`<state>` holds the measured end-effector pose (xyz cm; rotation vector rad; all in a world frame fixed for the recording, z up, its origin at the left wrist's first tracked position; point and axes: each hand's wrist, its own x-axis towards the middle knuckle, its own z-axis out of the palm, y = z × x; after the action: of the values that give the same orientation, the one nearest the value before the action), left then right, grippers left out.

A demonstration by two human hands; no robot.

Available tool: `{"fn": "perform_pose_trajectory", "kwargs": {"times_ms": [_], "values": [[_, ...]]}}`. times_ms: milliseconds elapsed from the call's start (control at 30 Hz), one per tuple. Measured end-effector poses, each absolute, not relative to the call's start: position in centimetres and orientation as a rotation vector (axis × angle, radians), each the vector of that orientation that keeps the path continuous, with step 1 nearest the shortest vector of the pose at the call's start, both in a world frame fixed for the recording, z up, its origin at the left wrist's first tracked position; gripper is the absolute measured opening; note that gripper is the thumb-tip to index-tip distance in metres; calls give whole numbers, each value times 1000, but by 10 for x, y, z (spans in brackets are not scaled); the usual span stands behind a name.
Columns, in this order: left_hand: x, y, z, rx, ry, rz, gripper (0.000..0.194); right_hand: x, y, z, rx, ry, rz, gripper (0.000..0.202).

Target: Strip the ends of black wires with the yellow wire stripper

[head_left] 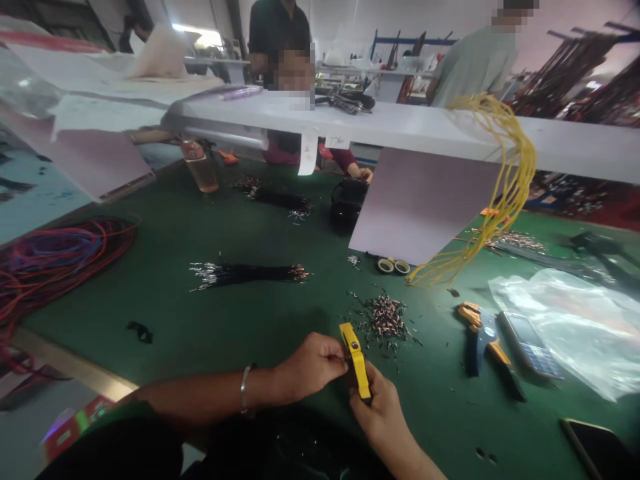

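Observation:
My right hand (383,407) is wrapped round a yellow hand tool (357,363), which looks like a wire stripper seen edge-on. My left hand (315,360) is closed in a pinch close to the tool's head; whatever lies between its fingertips is hidden. Just beyond the tool is a pile of short, dark, copper-coloured wire offcuts (387,317). Farther left lies a bundle of black wires (255,273) with bare ends, silvery at the left and coppery at the right.
Right of my hands lie an orange-and-black wire stripper (483,333), a keypad device (533,343), a plastic bag (580,320) and a phone (600,447). Yellow wires (520,180) hang off the white shelf (410,123). Red and blue wire coils (60,260) lie left. People are beyond.

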<state>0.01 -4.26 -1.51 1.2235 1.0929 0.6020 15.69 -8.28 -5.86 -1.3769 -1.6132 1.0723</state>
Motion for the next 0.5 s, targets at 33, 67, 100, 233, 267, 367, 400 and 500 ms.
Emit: {"fn": "perform_pose_trajectory", "kwargs": {"times_ms": [33, 67, 100, 233, 267, 367, 400, 500], "values": [[-1, -43, -14, 1210, 1097, 590, 15, 157, -83, -58, -1378, -1605, 1094, 4], [-2, -44, -13, 1191, 1104, 581, 17, 156, -84, -58, -1379, -1601, 1116, 4], [-3, -46, -11, 1171, 1110, 574, 18, 156, -85, -58, -1381, -1600, 1133, 4], [-6, -49, -5, 1132, 1116, 554, 19, 155, -85, -57, -1386, -1619, 1166, 3], [-7, -50, -5, 1129, 1115, 547, 19, 155, -85, -57, -1386, -1616, 1168, 4], [-9, -50, -10, 1116, 1114, 538, 18, 155, -85, -58, -1380, -1592, 1177, 4], [-10, -49, -12, 1108, 1119, 535, 19, 155, -85, -58, -1382, -1587, 1180, 4], [-11, -45, -20, 1115, 1151, 537, 21, 156, -86, -59, -1402, -1590, 1182, 5]]}}
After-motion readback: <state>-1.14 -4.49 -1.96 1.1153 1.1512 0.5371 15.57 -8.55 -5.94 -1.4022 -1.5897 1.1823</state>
